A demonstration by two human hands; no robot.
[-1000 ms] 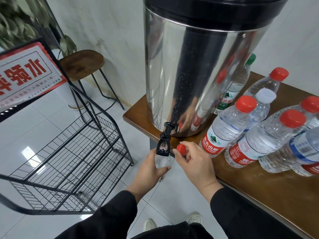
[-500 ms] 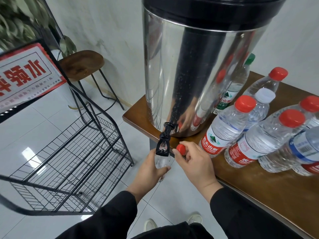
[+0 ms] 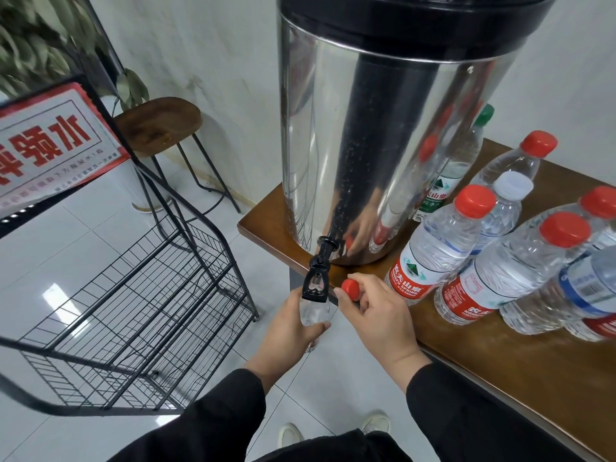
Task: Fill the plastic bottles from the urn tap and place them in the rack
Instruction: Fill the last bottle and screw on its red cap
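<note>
Filling step, judged underway: left hand (image 3: 289, 323) wrapped round a clear plastic bottle (image 3: 314, 313), held upright w/ its neck tucked right under the black urn tap (image 3: 316, 281). Right hand (image 3: 375, 311) pinching the red cap (image 3: 350, 290) betw. thumb and fingertips, just at 3 o'clock of the tap, not touching it. To do well: keep bottle vertical and mouth centred under the spout; keep grip low on the body so squeeze doesn't push water out; watch level and shut tap before the neck fills; keep cap clean and close, ready to screw on as soon as bottle drops clear; then swing toward the black wire rack (image 3: 140, 295) at 9 o'clock. Steel urn (image 3: 350, 145) sits on the wooden surface (image 3: 500, 361) near its 9 o'clock corner, tap overhanging the edge, so spills would hit the tiled floor (image 3: 83, 245). Capped bottles (image 3: 433, 248) bunched at 3 o'clock of the urn, mostly red caps, one white, one green behind. Hard to tell: bottle mouth hidden behind the tap, so no view of water flow or whether the lever is open; fill level unclear thru glare; lower bottle covered by the fingers; urn top cut off; bottles at far right cropped; rack shelves visible only in part, no bottles seen in them; red sign (image 3: 50, 145) reads mirrored.
</note>
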